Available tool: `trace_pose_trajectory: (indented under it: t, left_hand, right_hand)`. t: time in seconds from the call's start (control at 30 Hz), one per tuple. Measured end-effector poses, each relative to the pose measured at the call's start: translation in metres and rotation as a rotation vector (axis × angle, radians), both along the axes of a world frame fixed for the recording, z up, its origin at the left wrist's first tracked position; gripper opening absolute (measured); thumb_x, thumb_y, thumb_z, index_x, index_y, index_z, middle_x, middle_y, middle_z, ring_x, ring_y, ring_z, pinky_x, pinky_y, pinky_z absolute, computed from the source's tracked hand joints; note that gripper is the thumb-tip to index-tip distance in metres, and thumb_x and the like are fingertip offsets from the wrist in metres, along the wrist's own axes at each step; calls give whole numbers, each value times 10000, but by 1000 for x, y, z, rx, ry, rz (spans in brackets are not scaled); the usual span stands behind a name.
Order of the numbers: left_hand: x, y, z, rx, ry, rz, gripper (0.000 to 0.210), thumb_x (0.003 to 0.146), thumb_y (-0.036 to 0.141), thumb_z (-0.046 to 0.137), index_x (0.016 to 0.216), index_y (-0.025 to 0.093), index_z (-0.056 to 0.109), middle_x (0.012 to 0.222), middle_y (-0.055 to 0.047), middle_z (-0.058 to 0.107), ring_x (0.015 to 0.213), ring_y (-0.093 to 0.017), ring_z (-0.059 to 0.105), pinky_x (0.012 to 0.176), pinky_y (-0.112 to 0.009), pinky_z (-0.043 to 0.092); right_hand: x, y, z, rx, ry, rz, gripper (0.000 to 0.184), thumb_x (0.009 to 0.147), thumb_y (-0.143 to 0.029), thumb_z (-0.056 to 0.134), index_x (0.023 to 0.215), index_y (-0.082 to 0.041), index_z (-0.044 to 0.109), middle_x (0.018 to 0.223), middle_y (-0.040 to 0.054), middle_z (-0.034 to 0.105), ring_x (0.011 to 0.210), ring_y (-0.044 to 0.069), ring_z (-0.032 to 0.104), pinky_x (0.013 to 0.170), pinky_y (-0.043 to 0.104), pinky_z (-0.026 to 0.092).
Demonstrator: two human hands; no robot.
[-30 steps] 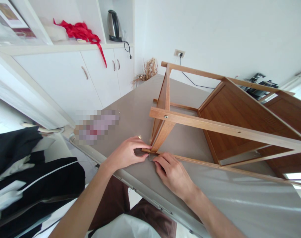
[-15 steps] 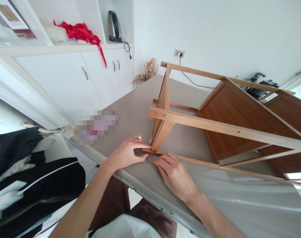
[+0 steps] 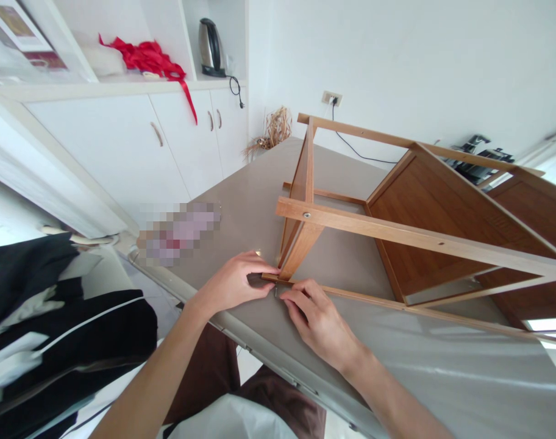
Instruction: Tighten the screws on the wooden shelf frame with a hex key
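Observation:
A wooden shelf rack (image 3: 360,223) lies on its side on the grey table (image 3: 245,225), its slats and panels standing up from the tabletop. At its near lower corner my left hand (image 3: 236,277) is closed in a pinch, thumb and fingers around the end of the bottom rail (image 3: 346,295). My right hand (image 3: 317,320) pinches a small thin bent metal hex key (image 3: 277,291), which meets the rail's side at that corner. The fastener it meets is too small to make out. A screw head (image 3: 306,214) shows in the upper rail.
A blurred-out pinkish item (image 3: 186,228) lies at the table's left. Behind stand white cabinets (image 3: 108,146) with red ribbon (image 3: 150,61) and an electric kettle (image 3: 210,49). Dark clothes (image 3: 108,329) hang or lie at lower left. A wall socket (image 3: 331,98) carries a black cord.
The hex key has turned slightly, and my right hand's fingers have shifted a little with it. My left hand stays on the rail end; the rack is nearly still.

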State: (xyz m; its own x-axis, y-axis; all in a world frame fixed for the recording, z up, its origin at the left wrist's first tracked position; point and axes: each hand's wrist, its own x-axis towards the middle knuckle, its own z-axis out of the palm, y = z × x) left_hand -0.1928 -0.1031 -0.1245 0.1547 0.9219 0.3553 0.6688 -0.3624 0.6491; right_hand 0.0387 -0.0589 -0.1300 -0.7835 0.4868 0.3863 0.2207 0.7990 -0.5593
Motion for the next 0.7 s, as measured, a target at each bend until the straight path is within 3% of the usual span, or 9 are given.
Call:
trace_pose_trajectory:
  t: [0.7]
  left_hand:
    - [1, 1, 2, -13, 19, -14, 245, 843, 174, 688, 1068, 253, 743, 919, -11, 747, 870, -180, 629, 825, -308, 506]
  right_hand:
    - [-4, -2, -4, 95, 29, -32, 234, 981, -99, 494, 1165, -192, 605, 1053, 85, 564, 978, 182, 576, 884, 340, 549]
